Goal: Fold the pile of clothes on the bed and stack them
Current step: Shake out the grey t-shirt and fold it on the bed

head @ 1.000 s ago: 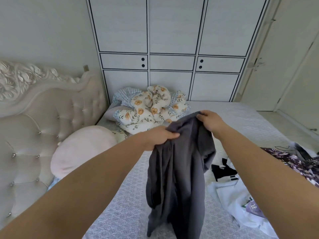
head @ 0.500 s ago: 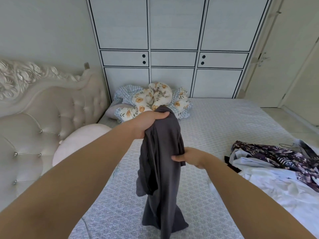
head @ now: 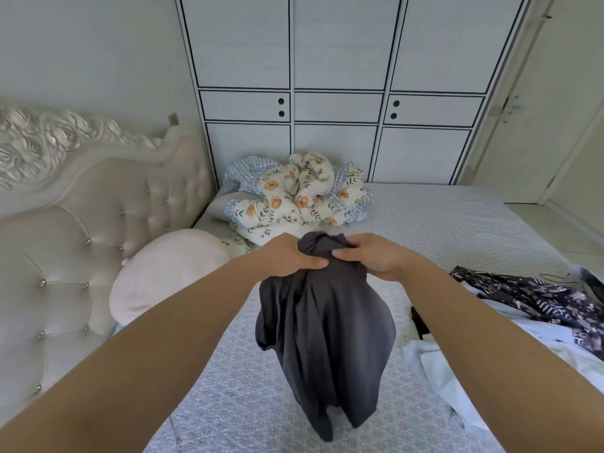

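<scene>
Both hands, left hand [head: 289, 256] and right hand [head: 372, 256], gripped the bunched top of a dark grey garment [head: 323, 331] hanging above the bed [head: 441, 220], fingers curled tight.

White garment [head: 434, 364] runs off the right edge.

Garment [head: 323, 328] held up between left hand [head: 287, 256] and right hand [head: 376, 256], hung over bed [head: 441, 223]. Bundled quilt [head: 300, 197] set beyond hands. Round cushion [head: 166, 273] placed left of left hand (against headboard [head: 98, 204]). Clothes pile [head: 529, 305] spread right of right hand.
</scene>
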